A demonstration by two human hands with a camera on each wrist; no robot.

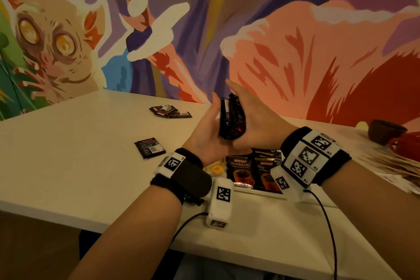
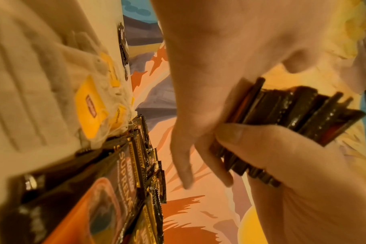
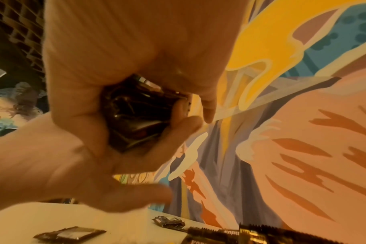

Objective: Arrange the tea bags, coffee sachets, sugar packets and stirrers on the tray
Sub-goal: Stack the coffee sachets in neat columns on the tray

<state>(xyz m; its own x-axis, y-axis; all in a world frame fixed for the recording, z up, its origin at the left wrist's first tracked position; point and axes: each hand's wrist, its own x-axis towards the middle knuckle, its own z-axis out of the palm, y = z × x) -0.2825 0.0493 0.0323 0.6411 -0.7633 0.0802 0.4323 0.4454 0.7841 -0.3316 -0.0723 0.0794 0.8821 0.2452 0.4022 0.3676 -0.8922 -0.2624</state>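
Note:
Both hands hold one stack of black coffee sachets [image 1: 231,118] upright above the tray [image 1: 261,193]. My left hand [image 1: 208,129] cups its left side, thumb pressed across the stack [image 2: 299,113]. My right hand [image 1: 252,118] wraps the right side, and the stack [image 3: 136,115] sits deep in its palm. On the tray lie coffee sachets [image 1: 241,173] face up, with yellow-tagged tea bags [image 1: 216,168] to their left. The left wrist view shows the tea bags [image 2: 90,105] and tray sachets [image 2: 119,184] close up. The wrists hide part of the tray.
One loose sachet [image 1: 150,148] lies on the white table [image 1: 79,143] left of the tray, and a small pile of sachets [image 1: 169,112] lies farther back. A brown cup [image 1: 385,132] and a red cup [image 1: 405,145] stand at the right, beside a striped mat [image 1: 386,166]. A painted wall rises behind.

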